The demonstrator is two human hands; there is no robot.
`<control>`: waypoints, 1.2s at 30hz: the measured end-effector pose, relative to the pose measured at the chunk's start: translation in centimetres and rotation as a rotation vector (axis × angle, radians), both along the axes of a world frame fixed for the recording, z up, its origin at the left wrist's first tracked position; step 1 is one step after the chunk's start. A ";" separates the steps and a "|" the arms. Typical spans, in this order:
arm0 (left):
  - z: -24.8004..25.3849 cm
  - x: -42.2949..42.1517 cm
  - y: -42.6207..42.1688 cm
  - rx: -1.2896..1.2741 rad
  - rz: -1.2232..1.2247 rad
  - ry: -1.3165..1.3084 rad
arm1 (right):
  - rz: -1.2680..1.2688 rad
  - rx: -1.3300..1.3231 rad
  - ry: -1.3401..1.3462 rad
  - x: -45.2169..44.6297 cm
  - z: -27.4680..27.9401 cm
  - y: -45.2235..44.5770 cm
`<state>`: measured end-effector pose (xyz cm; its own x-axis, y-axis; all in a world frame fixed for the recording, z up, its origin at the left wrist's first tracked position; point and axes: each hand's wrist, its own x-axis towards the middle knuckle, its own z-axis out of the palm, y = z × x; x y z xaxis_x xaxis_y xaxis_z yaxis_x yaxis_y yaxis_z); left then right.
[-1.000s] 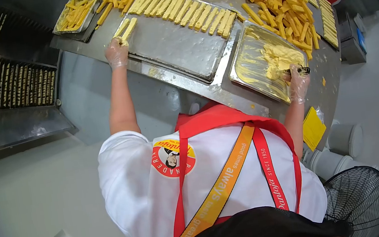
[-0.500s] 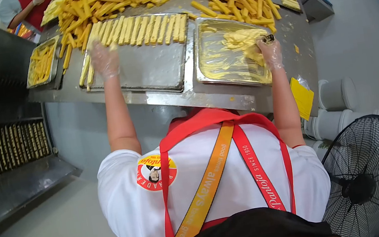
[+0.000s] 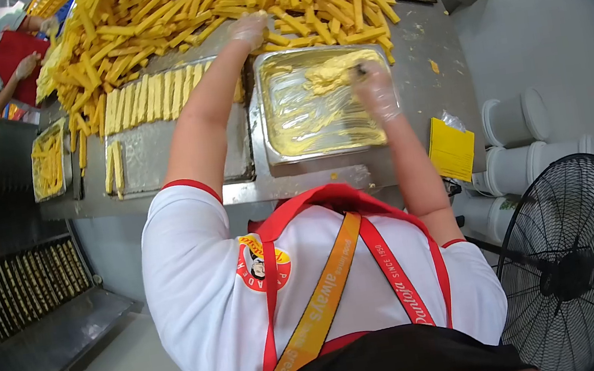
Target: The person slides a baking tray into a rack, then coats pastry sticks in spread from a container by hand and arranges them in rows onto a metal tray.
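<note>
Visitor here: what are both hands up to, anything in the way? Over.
Left grip: at the yellow stick pile, hold unclear. Right grip: on a dark-handled tool over the cream tray. Left forearm hides part of the cream-topped row.

"Pantoja SINCE 1950" on red strap (image 3: 395, 274), "always" on orange strap (image 3: 319, 296)

1. The left hand (image 3: 249, 30), in a clear glove, is at the edge of a big pile of yellow sticks (image 3: 145, 24). I can't tell if it holds one.
2. The right hand (image 3: 375, 91), gloved too, grips a dark tool (image 3: 360, 69) by soft yellow cream (image 3: 330, 73) in a shiny pan (image 3: 323, 154).
3. Left of the pan, a flat tray (image 3: 152, 154) has a row of pale sticks (image 3: 141, 101) and two more sticks (image 3: 113, 168) below.
4. A small tray (image 3: 67, 163) of sticks sits at the worktop's (image 3: 421, 39) left end.
5. Another person (image 3: 10, 62) wears red, top left.
</note>
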<state>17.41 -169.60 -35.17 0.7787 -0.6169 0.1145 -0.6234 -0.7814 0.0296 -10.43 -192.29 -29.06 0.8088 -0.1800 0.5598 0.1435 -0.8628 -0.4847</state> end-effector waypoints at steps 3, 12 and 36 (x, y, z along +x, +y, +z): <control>0.1 0.8 -1.3 0.099 0.077 0.127 | 0.207 0.478 0.253 -0.3 1.3 2.8; 4.6 -4.6 3.8 -0.628 0.121 0.221 | -0.050 0.491 -0.016 -2.6 1.4 -3.4; 3.5 -23.2 -0.4 -0.669 0.023 0.251 | 0.371 0.899 0.176 -5.0 4.1 4.2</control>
<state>-5.79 -169.99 -31.71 0.8431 -0.4602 0.2782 -0.5185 -0.5587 0.6473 -15.47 -188.08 -24.93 0.9585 -0.1977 0.2056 0.1937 -0.0781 -0.9779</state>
